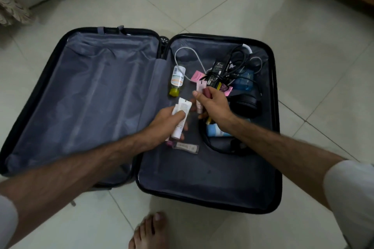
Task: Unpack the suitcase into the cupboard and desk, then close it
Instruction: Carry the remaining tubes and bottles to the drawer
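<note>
A: Progress?
B: Black hard-shell suitcase (269, 198) open on tiled floor; left half bare, right half cluttered: black cables (232, 62), yellow-capped bottle (177, 80).
A: Hands?
B: Left hand (166, 123) grips white tubes (180, 117); right hand (212, 105) pinches pink tube (200, 89). Unpacking unfinished; closing remains.

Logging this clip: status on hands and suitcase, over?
Left hand grips white tubes; right hand pinches a pink tube. Suitcase open on floor, chargers and bottle still inside. Nothing blocking.
</note>
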